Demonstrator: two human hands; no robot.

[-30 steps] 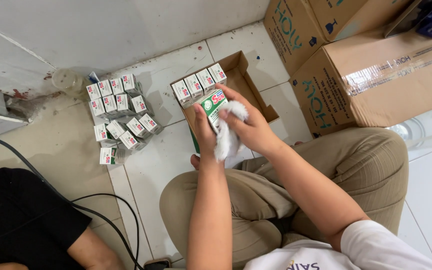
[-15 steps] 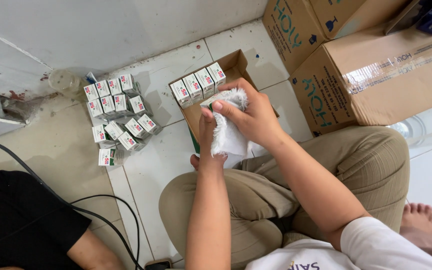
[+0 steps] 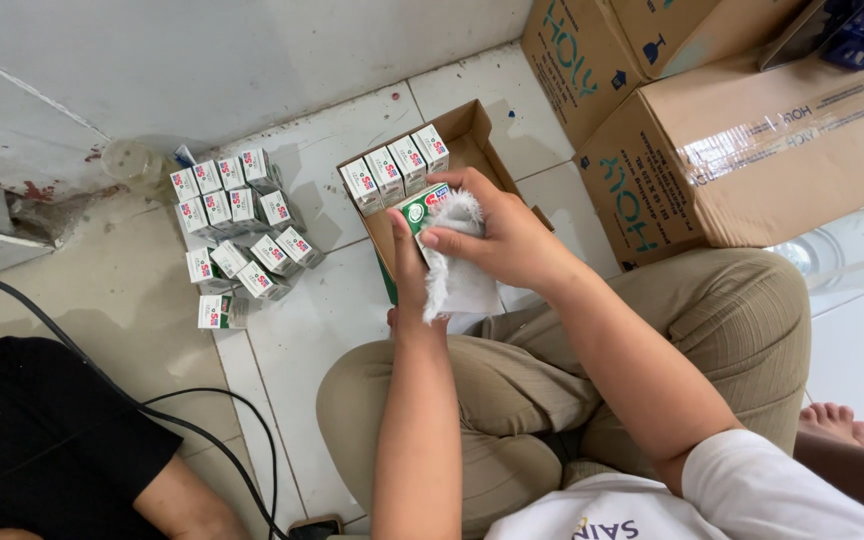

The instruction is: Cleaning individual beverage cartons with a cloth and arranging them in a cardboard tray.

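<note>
Sitting cross-legged on a tiled floor, khaki trousers and a white shirt sleeve closest to the camera, with both forearms reaching out over the knees. The left hand is curled around a small green and white carton, gripping it from the near side so only the top end of the carton pokes out above the fingers. The right hand has its fingers clamped down on a white cloth, pressing it against the carton's side, so the cloth is sandwiched between the two hands and hangs down a bit below them. The carton is up off the floor, held right over the near edge of an open cardboard tray. Inside that tray, at its far end, four more little cartons stand in a neat row, touching each other. Off to the left on the tile there's a loose cluster of the same little cartons, some upright, some tipped over, one lying apart at the near end. A black cable snakes across the floor on the left, next to someone else's dark clothing. At the lower right, a bare foot peeks in. Farthest out, on the right, big brown cardboard boxes are stacked against each other, and a pale wall runs along the top.
</note>
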